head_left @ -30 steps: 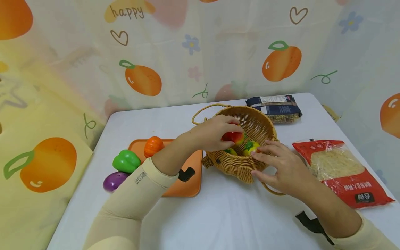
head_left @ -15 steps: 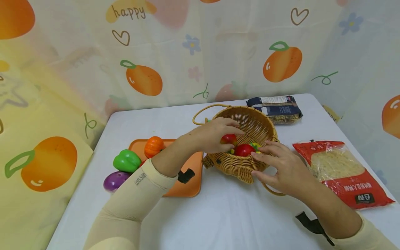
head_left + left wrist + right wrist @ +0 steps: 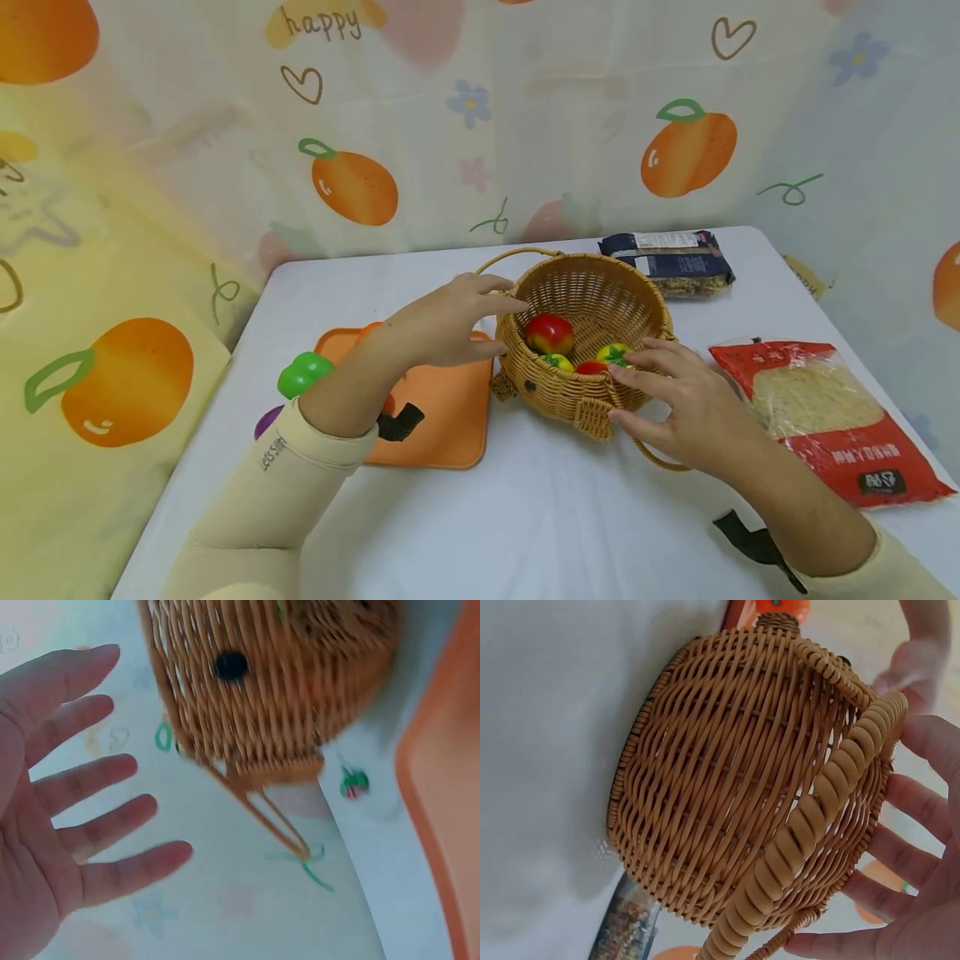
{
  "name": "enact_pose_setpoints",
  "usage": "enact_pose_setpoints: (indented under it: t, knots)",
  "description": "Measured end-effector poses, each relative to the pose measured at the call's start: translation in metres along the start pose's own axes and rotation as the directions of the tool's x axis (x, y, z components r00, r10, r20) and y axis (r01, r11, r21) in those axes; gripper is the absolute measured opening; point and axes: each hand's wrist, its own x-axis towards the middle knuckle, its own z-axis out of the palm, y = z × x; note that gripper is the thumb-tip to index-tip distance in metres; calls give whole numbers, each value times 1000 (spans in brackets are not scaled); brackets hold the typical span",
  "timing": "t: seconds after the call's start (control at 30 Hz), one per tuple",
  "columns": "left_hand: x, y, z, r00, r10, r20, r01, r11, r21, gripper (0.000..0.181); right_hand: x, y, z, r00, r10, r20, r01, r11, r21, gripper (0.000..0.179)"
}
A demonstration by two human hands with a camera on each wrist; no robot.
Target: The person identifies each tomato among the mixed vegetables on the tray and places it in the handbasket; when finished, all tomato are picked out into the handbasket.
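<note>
A wicker basket (image 3: 551, 396) shaped like an animal, with a black eye on its side, stands on the white table. Inside lie a red-and-yellow toy fruit (image 3: 550, 333), a partly covered red one (image 3: 591, 367) and yellow pieces with green tops (image 3: 615, 353). My left hand (image 3: 450, 321) hovers over the basket's left side, fingers spread and holding nothing; in the left wrist view the same hand (image 3: 45, 802) is apart from the wicker. Straight fingers of my right hand (image 3: 686, 408) touch the basket's right rim beside the wrapped handle (image 3: 810, 817).
An orange tray (image 3: 450, 425) lies left, partly behind my left arm, with a green toy bell pepper (image 3: 303, 375) and a purple toy vegetable (image 3: 266, 421) beside it. A red noodle packet (image 3: 832, 421) lies right, a dark blue bag (image 3: 671, 262) behind.
My left hand has let go of a red toy fruit inside the basket and moved left, out over the rim. My right hand has stayed at the rim.
</note>
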Motion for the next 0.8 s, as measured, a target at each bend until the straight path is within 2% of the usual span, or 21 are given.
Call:
enact_pose_setpoints:
  t: [0.1, 0.23, 0.4, 0.5, 0.7, 0.8]
  knots:
    - [-18, -10, -2, 997, -68, 27, 68, 998, 5, 56, 0, 0, 0, 1000, -6, -6, 6, 1000, 1, 56]
    - [-41, -24, -1, 984, -164, 68, 163, 986, 31, 57, 0, 0, -1, 1000, -11, -10, 11, 1000, 4, 56]
    - [-68, -39, 7, 968, -236, 85, 236, 972, 2, 54, 0, -1, -2, 1000, 4, -1, -4, 1000, 3, 55]
    - [-82, -47, 14, 962, -260, 85, 261, 965, -6, 51, -1, -2, -3, 1000, 17, 5, -17, 1000, 3, 55]
    - [-111, -62, 30, 969, -241, 49, 240, 970, 31, 44, 0, -3, -5, 999, 33, 17, -33, 999, 8, 54]
    - [-123, -65, 36, 956, -282, 78, 281, 959, 28, 43, 0, -4, -4, 1000, 24, 12, -25, 1000, 11, 54]
